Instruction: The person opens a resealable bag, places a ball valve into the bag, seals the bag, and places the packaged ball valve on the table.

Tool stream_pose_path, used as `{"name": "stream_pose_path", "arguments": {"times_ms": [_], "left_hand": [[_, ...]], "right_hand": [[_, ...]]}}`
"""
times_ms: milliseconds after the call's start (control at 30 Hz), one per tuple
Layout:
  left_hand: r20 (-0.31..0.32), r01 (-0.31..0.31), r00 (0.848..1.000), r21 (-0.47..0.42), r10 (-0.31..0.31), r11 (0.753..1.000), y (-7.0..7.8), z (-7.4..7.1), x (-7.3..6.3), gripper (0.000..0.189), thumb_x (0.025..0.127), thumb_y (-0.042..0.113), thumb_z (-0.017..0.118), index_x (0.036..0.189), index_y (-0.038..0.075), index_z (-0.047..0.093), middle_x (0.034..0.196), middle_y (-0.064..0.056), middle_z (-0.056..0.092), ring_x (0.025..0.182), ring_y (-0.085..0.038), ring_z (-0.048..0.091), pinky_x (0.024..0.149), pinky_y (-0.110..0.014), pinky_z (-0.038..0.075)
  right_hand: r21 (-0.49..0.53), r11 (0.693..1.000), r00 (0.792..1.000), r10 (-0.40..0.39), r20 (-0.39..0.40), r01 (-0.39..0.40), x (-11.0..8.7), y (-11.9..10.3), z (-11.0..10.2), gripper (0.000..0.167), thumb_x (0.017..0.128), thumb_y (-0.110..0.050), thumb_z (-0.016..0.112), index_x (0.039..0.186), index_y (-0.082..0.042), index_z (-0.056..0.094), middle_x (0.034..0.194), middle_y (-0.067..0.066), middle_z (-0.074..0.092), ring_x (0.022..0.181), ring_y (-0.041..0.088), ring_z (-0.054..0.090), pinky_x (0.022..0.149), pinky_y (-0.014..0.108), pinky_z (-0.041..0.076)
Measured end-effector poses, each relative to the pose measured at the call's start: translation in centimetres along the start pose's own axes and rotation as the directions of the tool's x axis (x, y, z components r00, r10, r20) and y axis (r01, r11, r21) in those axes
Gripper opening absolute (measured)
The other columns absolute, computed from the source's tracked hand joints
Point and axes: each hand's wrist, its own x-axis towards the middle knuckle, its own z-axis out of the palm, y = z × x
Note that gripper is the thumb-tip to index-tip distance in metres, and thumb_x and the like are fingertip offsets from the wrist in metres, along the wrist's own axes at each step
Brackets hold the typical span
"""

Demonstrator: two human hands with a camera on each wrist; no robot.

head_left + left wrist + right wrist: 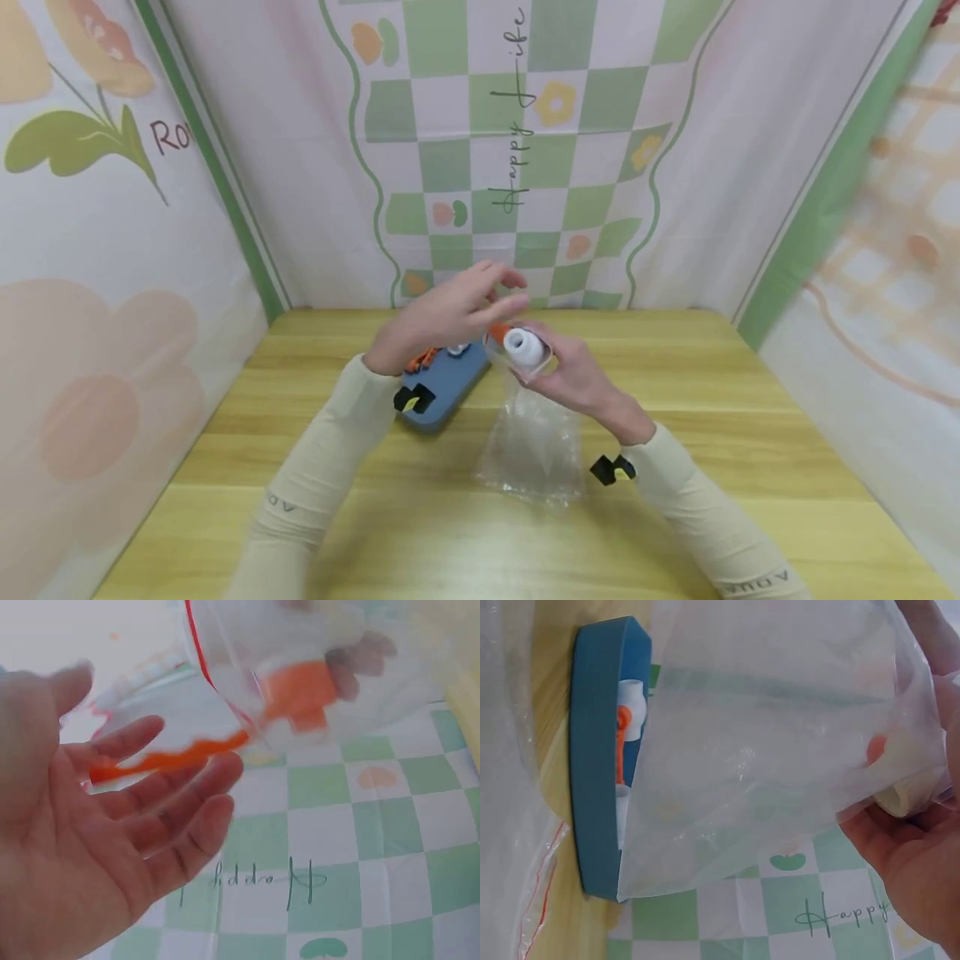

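My right hand (577,379) grips a clear plastic bag (772,742) near its top. A white tubular fitting (522,346) and an orange piece (300,690) show at the bag, beside the right fingers. To the left, just above the bag's mouth, my left hand (461,308) is raised with spread, relaxed fingers. In the left wrist view, a thin, wavy orange stem (180,759) runs from the bag across the left fingers, which do not curl round it. Motion blurs that hand.
A blue-grey tray (446,396) with orange pieces and white fittings stands behind and below my left wrist. Clear plastic with a red zip line (544,885) lies on the wooden table (420,517). Printed curtains enclose the back and both sides.
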Motion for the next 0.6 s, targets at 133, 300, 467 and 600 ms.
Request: {"name": "stream_pose_path", "arguments": {"times_ms": [133, 300, 467, 600], "left_hand": [[-0.159, 0.003, 0.987, -0.114, -0.021, 0.993, -1.3, -0.2, -0.8, 0.031, 0.108, 0.026, 0.035, 0.124, 0.012, 0.057, 0.115, -0.003, 0.062, 0.087, -0.019, 0.058, 0.082, -0.031, 0.05], [-0.186, 0.01, 0.981, -0.263, -0.06, 0.965, -3.4, 0.9, -1.6, 0.026, 0.105, 0.011, 0.04, 0.122, 0.008, 0.059, 0.112, -0.008, 0.064, 0.07, -0.022, 0.05, 0.063, -0.026, 0.044], [-0.065, -0.022, 0.998, -0.365, -0.002, 0.931, -4.4, 2.5, -1.7, 0.033, 0.104, 0.009, 0.046, 0.136, 0.004, 0.053, 0.128, -0.013, 0.061, 0.084, -0.016, 0.054, 0.073, -0.026, 0.048], [-0.045, -0.049, 0.998, -0.462, 0.031, 0.885, -4.5, 3.1, -1.6, 0.034, 0.103, 0.009, 0.047, 0.136, 0.002, 0.054, 0.126, -0.016, 0.063, 0.094, -0.016, 0.057, 0.084, -0.028, 0.05]], "right_hand": [[0.066, 0.998, 1.0, 0.008, -0.013, -0.007, 0.2, -0.3, -0.7, 0.055, 0.072, 0.006, 0.079, 0.123, 0.001, 0.061, 0.116, 0.016, 0.069, 0.101, 0.017, 0.064, 0.088, 0.022, 0.05], [0.121, 0.992, 0.999, 0.046, 0.013, -0.048, 0.4, -1.0, -1.3, 0.054, 0.074, 0.007, 0.078, 0.124, 0.001, 0.06, 0.118, 0.017, 0.068, 0.102, 0.012, 0.062, 0.087, 0.022, 0.05], [0.126, 0.99, 0.998, 0.059, 0.013, -0.06, 0.3, -1.7, -1.5, 0.053, 0.074, 0.007, 0.078, 0.124, 0.002, 0.059, 0.117, 0.018, 0.067, 0.101, 0.008, 0.06, 0.086, 0.021, 0.049], [0.128, 0.99, 0.999, 0.052, 0.005, -0.052, 0.4, -1.9, -1.7, 0.054, 0.073, 0.008, 0.078, 0.123, 0.003, 0.059, 0.115, 0.02, 0.067, 0.101, 0.007, 0.059, 0.085, 0.019, 0.049]]}}
